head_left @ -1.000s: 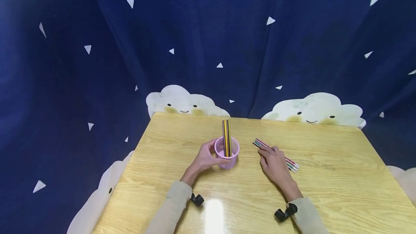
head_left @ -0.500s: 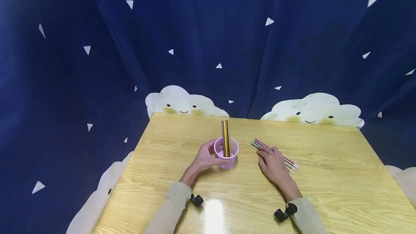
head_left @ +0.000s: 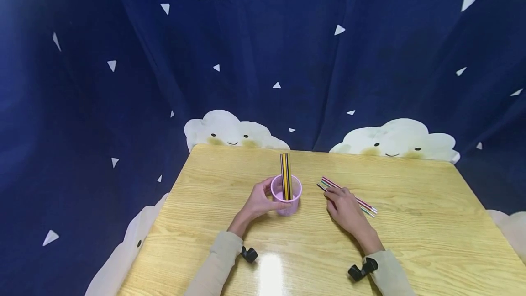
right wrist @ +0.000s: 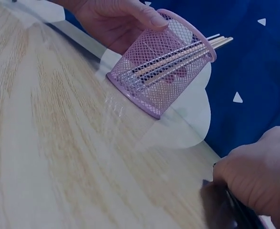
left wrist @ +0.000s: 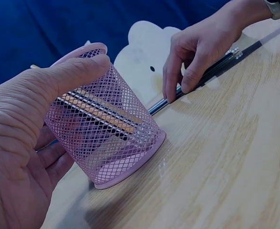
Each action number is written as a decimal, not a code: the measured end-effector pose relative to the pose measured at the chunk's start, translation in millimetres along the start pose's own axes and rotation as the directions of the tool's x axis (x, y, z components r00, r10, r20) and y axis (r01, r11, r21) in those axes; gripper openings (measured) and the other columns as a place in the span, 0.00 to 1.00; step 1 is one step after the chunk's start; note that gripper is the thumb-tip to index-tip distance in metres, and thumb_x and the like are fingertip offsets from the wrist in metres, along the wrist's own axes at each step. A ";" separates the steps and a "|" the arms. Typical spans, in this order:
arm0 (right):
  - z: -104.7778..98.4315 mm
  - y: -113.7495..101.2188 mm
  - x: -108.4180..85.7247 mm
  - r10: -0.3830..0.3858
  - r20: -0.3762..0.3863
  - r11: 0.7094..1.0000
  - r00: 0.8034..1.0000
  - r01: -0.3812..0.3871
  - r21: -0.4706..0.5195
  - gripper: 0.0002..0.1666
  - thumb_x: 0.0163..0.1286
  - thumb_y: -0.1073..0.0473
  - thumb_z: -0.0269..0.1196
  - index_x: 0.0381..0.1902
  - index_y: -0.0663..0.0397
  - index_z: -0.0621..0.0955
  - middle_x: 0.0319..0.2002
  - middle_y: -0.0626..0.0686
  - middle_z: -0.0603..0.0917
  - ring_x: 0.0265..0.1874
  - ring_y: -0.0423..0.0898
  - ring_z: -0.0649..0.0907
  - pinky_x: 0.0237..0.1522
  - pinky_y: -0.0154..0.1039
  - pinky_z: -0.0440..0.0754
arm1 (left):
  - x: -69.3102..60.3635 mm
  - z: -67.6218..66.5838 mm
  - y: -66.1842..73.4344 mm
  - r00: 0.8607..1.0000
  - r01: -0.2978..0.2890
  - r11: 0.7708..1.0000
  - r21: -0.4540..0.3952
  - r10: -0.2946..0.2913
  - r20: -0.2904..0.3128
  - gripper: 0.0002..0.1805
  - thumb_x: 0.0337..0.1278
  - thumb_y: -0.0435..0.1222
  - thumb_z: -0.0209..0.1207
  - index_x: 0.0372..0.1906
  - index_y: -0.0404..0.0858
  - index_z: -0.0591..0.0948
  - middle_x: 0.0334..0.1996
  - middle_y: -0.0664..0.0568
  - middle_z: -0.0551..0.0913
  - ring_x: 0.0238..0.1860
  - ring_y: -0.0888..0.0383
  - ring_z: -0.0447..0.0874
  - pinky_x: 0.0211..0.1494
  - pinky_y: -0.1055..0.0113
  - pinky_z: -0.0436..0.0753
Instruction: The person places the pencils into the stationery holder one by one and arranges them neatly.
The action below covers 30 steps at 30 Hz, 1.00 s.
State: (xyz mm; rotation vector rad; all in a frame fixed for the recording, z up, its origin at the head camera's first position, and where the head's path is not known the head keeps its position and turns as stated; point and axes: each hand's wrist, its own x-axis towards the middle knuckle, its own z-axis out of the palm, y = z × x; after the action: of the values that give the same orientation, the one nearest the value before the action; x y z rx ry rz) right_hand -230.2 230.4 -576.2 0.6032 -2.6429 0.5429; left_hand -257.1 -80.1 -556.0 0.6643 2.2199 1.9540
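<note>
My left hand (head_left: pixel 263 201) grips a pink mesh pencil cup (left wrist: pixel 137 117), thumb on the near side and fingers around the far side. Yellow-and-black striped pencils (head_left: pixel 286 175) stand in it, leaning. To the right, several loose pencils (head_left: pixel 368 205) with red, green and dark barrels lie slantwise on the table, partly hidden by my right hand (head_left: pixel 344 208). Its thumb and fingers come down around a dark pencil (head_left: pixel 320 187) at the near side of this group. In the right wrist view, the right hand is cut off by the frame edge.
The wooden table (head_left: pixel 427 223) runs back to a dark blue curtain (head_left: pixel 263 35) with white triangles and smiling clouds. A small black device (head_left: pixel 249 254) sits at the left cuff, and another black device (head_left: pixel 362 269) at the right cuff.
The far end of the dark pencil has come slightly away from the others under my right fingers. My left hand and the cup stay in place.
</note>
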 end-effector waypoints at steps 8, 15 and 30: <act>-3.4 -6.1 2.1 -0.043 0.044 0.997 0.998 0.046 -0.057 0.15 0.67 0.69 0.66 0.51 0.68 0.87 0.53 0.65 0.86 0.50 0.64 0.84 0.51 0.61 0.83 | -1.0 -0.9 1.8 1.000 0.020 1.000 0.009 -0.020 0.002 0.46 0.39 0.31 0.82 0.70 0.37 0.77 0.59 0.44 0.85 0.60 0.44 0.84 0.68 0.49 0.80; -1.9 -12.1 3.2 -0.051 0.061 0.999 0.997 0.051 0.001 0.15 0.62 0.74 0.68 0.48 0.69 0.87 0.52 0.68 0.85 0.52 0.66 0.84 0.55 0.61 0.84 | -0.7 -1.0 -0.2 1.000 0.003 1.000 0.018 -0.003 0.003 0.45 0.40 0.33 0.83 0.70 0.40 0.77 0.59 0.47 0.86 0.59 0.47 0.85 0.68 0.52 0.81; -2.0 -15.3 2.9 -0.001 0.032 0.998 0.999 -0.001 0.059 0.17 0.61 0.73 0.67 0.49 0.62 0.88 0.47 0.59 0.88 0.50 0.58 0.86 0.53 0.57 0.85 | -1.7 -1.5 -2.0 1.000 -0.013 1.000 0.026 0.013 0.006 0.45 0.40 0.33 0.83 0.70 0.39 0.78 0.59 0.47 0.86 0.59 0.48 0.85 0.68 0.53 0.81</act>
State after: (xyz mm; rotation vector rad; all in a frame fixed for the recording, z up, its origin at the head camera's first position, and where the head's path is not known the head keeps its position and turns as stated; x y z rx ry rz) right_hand -224.9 217.5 -569.0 0.6347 -2.6645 0.6176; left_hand -256.6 -82.3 -558.1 0.6889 2.2474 1.9295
